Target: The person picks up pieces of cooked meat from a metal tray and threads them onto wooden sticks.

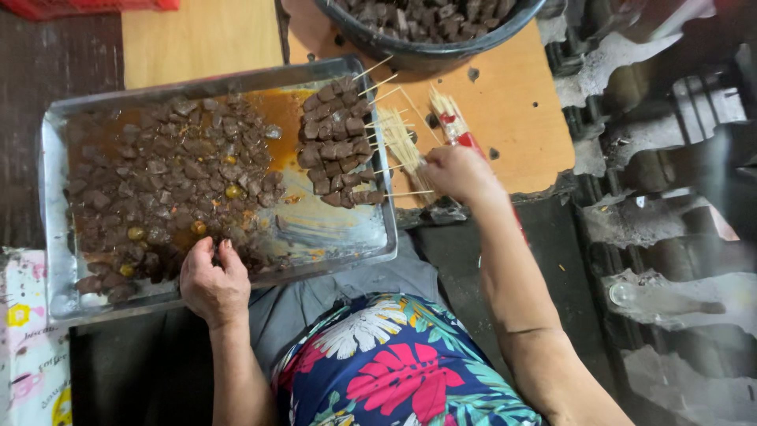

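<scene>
Clearly the work in hand was threading meat onto skewers, at the step of fetching the next piece and the next stick. At nine o'clock, the metal tray (57, 237) held a wide heap of brown meat cubes (165, 181) in orange sauce. At about seven o'clock, the left hand (213, 280) lay palm down over the tray's near rim, its fingers (211, 251) curled into the cubes, seemingly pinching one, though the grip itself was hidden. Toward the centre lay a row of finished skewers (339, 142), their sticks pointing to one o'clock. At two o'clock, the right hand (457, 173), forearm stretched forward, clenched on a bundle of bare sticks (398, 138) on the orange tabletop (512, 102). A dark bowl (426, 47) of more meat sat at twelve. The next move probably called for lifting a cube and meeting it with one stick's point.
</scene>
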